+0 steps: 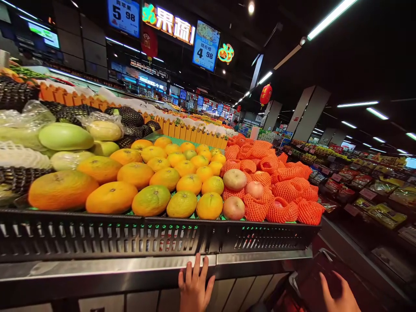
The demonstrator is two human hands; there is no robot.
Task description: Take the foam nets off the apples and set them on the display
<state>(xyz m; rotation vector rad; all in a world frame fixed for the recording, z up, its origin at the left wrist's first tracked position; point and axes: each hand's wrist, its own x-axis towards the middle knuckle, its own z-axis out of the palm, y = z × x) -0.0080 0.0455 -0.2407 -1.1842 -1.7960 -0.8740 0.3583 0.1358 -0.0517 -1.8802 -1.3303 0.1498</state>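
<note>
Left hand (194, 287) cut off at wrist by bottom edge. Right hand (338, 295) partly out of frame; dark object (313, 277) under its fingers unclear. Far price signs (206, 45) small print unreadable. Packaged goods (380, 190) at right blurred.

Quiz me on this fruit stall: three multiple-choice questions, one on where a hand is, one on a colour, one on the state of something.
1. Where does the left hand rest?
A. on an orange
B. on the steel ledge below the black rail
C. on a price sign

2. What colour are the foam nets around the fruit on the right of the tray?
A. orange
B. blue
C. white

3. How are the three apples beside the oranges kept?
A. netted
B. bagged
C. bare

Answers:
1 B: its fingers lie flat on the metal ledge.
2 A: the mesh sleeves are bright orange.
3 C: no net covers them, unlike their neighbours.
</note>
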